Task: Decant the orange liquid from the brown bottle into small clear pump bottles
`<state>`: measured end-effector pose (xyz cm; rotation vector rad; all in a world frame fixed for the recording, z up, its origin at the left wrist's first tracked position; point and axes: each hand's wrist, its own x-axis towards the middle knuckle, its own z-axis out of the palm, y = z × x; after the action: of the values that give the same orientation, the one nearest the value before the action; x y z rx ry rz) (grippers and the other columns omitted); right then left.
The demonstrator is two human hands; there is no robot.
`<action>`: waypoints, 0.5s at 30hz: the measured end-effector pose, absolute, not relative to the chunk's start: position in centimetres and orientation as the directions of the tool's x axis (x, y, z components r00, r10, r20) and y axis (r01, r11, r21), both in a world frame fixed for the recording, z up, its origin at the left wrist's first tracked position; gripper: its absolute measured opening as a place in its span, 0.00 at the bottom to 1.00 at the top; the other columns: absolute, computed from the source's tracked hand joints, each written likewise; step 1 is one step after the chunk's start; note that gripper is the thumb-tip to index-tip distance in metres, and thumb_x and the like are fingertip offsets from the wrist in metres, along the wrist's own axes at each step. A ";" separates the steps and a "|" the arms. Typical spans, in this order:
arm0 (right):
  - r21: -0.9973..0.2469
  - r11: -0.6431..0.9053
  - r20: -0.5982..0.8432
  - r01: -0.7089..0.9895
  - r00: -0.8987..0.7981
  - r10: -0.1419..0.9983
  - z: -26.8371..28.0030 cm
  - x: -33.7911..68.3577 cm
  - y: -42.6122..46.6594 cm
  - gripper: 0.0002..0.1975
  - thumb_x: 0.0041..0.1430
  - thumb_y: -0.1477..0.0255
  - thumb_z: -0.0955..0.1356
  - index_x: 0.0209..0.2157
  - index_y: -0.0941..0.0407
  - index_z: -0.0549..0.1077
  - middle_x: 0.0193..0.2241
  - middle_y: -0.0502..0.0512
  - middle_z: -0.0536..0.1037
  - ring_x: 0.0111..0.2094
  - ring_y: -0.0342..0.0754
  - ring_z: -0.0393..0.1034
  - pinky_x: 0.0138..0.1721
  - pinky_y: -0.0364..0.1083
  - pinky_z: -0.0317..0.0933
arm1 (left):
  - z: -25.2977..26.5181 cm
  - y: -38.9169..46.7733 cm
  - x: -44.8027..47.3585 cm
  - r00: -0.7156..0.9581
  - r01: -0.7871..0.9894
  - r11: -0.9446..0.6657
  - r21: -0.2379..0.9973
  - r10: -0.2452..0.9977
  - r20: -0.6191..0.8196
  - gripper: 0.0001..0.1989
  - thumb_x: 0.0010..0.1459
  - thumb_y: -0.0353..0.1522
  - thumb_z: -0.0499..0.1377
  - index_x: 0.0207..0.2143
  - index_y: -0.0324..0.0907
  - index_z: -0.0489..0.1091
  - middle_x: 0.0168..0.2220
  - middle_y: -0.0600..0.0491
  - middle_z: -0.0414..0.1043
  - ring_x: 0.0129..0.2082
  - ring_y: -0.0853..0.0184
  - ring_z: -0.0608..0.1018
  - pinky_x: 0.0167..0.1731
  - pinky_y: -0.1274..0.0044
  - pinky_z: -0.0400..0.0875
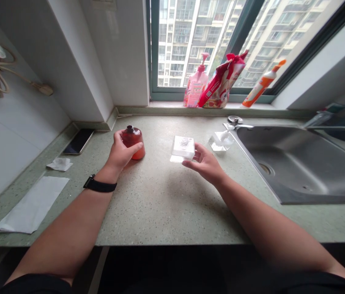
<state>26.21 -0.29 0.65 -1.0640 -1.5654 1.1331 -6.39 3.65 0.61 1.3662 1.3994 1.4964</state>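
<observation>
My left hand (pixel 121 153) is wrapped round a reddish-brown bottle (pixel 138 152) with a short dark neck, which stands upright on the counter. In my right hand (pixel 204 162) is a clear, square-sided container (pixel 183 148) with a whitish face turned up. The fingers grip it at its right side, partly hidden behind it. Whether it touches the counter I cannot tell. Just right of that hand, near the sink, a clear block-shaped object with a white pump-like top (pixel 222 140) sits on the counter.
The speckled green counter (pixel 148 204) meets a steel sink (pixel 307 163) on the right. A phone (pixel 79 141), a crumpled tissue (pixel 60 164) and a folded white paper (pixel 33 204) lie left. The windowsill holds a pink pump bottle (pixel 195 87), a red bag (pixel 221 83) and an orange-white bottle (pixel 259 87).
</observation>
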 end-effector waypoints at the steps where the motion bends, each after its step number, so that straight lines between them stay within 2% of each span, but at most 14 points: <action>1: -0.968 0.211 0.179 0.134 -0.221 0.959 0.7 26.2 -0.3 0.35 0.49 0.56 0.83 0.56 0.49 0.75 0.54 0.58 0.84 0.53 0.60 0.81 0.62 0.64 0.71 | 0.9 3.5 -6.2 -0.212 0.131 -0.227 0.965 0.944 0.251 0.41 0.46 0.37 0.79 0.57 0.47 0.62 0.56 0.44 0.75 0.58 0.50 0.79 0.66 0.51 0.69; 5: -0.966 0.216 0.186 0.143 -0.199 0.962 0.7 26.5 -0.2 0.36 0.49 0.55 0.83 0.57 0.48 0.75 0.55 0.58 0.84 0.55 0.61 0.81 0.63 0.64 0.71 | 1.8 2.7 -5.4 -0.106 -0.037 -0.271 0.962 0.958 0.266 0.38 0.49 0.42 0.78 0.56 0.46 0.63 0.57 0.44 0.76 0.59 0.52 0.79 0.63 0.56 0.73; 9: -0.961 0.228 0.205 0.159 -0.151 0.967 0.7 26.8 -0.1 0.37 0.49 0.54 0.83 0.58 0.48 0.74 0.54 0.59 0.84 0.56 0.63 0.81 0.63 0.65 0.71 | 2.1 1.5 -4.0 0.038 -0.089 -0.270 0.959 0.961 0.275 0.38 0.49 0.45 0.79 0.55 0.44 0.66 0.59 0.42 0.77 0.59 0.53 0.80 0.62 0.59 0.74; 12: -0.948 0.245 0.226 0.201 -0.112 0.968 0.7 27.0 0.1 0.38 0.48 0.53 0.83 0.58 0.49 0.74 0.54 0.59 0.84 0.55 0.63 0.81 0.62 0.65 0.72 | 2.0 0.5 -2.9 0.164 -0.054 -0.276 0.960 0.945 0.282 0.38 0.52 0.48 0.78 0.57 0.45 0.66 0.58 0.42 0.78 0.57 0.53 0.81 0.60 0.60 0.75; 15: -0.930 0.287 0.278 0.231 -0.074 0.958 0.7 27.3 0.4 0.40 0.48 0.51 0.83 0.60 0.49 0.73 0.56 0.60 0.82 0.55 0.62 0.80 0.63 0.66 0.71 | 2.0 -0.7 -2.0 0.251 0.076 -0.333 0.940 0.919 0.305 0.36 0.55 0.49 0.75 0.59 0.46 0.67 0.57 0.42 0.79 0.56 0.53 0.81 0.60 0.58 0.75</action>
<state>27.34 0.36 0.67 -1.1384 -1.5366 0.8951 -2.01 -0.67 2.00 1.6388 0.9389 1.1980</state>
